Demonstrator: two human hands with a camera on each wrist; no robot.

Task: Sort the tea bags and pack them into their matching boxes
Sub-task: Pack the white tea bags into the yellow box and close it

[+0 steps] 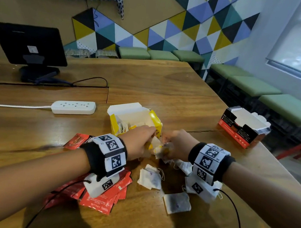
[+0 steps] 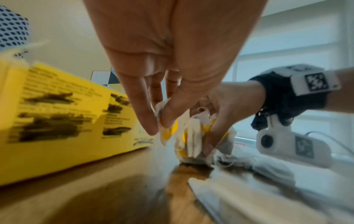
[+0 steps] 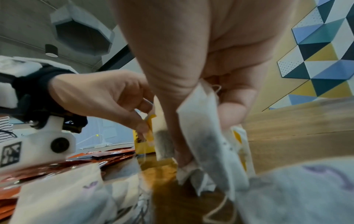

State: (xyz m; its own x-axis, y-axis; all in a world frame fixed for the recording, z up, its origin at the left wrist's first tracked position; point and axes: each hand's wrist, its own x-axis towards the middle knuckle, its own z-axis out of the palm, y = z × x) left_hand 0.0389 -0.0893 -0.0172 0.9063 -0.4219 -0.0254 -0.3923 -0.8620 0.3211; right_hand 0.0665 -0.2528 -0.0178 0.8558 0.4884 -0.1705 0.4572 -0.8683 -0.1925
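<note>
Wooden counter (image 1: 167, 82) beneath a wall of coloured triangles carries the sorting work: an open yellow box (image 1: 136, 119) stands at centre with paper bags already inside, an open red-and-black box (image 1: 243, 130) sits well apart near the right edge, and red foil sachets (image 1: 105, 197) lie heaped under the left forearm. Both hands meet just in front of the yellow box. The left hand (image 2: 153, 72) pinches one yellow-tagged tea bag (image 2: 165, 128) between thumb and fingertips, while the right hand (image 1: 177, 144) is curled around a bunched cluster of tea bags (image 2: 193, 139) resting on the wood. Loose white tea bags (image 1: 151, 178) with trailing strings lie scattered nearer the body. The likely step is separating one bag from the cluster for the yellow box. Risks, as judged: strings appear intertwined, so a pull could drag neighbouring bags along or detach a tag; the thin paper could tear under a tight pinch and spill tea; the right wrist device hangs close above the loose bags and could sweep them toward the sachets, mixing the sorts.
</note>
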